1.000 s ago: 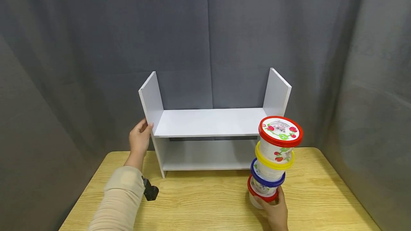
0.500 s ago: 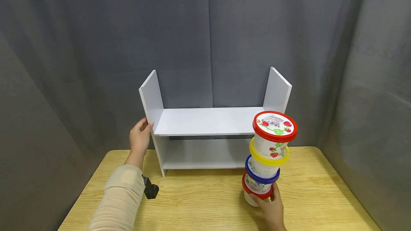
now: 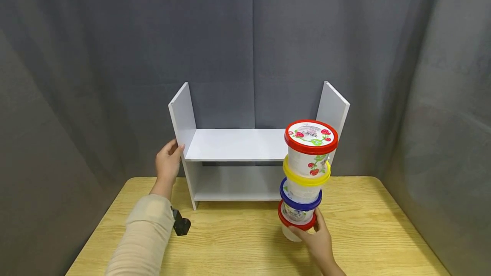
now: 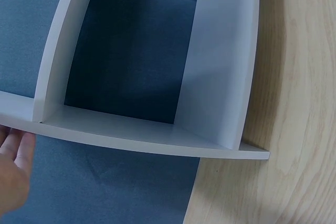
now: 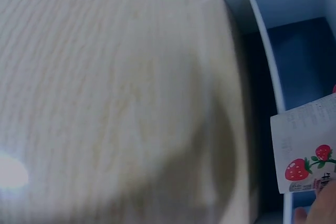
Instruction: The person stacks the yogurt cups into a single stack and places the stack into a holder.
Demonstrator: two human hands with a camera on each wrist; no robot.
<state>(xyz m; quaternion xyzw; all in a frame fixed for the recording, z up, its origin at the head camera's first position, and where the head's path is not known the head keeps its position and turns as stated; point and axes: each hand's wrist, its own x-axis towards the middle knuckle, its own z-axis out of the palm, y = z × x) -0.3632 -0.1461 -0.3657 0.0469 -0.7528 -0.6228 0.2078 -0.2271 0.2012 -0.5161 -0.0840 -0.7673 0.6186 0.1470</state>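
In the head view my right hand [image 3: 316,240] grips the lowest tub [image 3: 290,233] of an upright stack of lidded tubs. A red-lidded tub with strawberries [image 3: 311,163] is on top, above a yellow lid [image 3: 306,179], a blue lid [image 3: 300,202] and another red lid. The right wrist view shows a strawberry-printed tub [image 5: 304,145] beside that hand's fingers [image 5: 321,211]. At the left side panel [image 3: 180,118] of a white two-level shelf [image 3: 234,146], my left hand [image 3: 167,165] holds on, thumb at the front edge. Left wrist fingers [image 4: 21,153] meet the panel's outer side; their tips are partly hidden.
The shelf stands at the back of a light wood table [image 3: 226,242]. Its right side panel [image 3: 333,101] rises behind the stack, which overlaps the shelf's right end in the head view. Grey curtains [image 3: 215,33] hang behind and on both sides.
My right hand has carried the stack of tubs to the left and slightly farther from me, so it overlaps more of the shelf. My left hand stays on the side panel.
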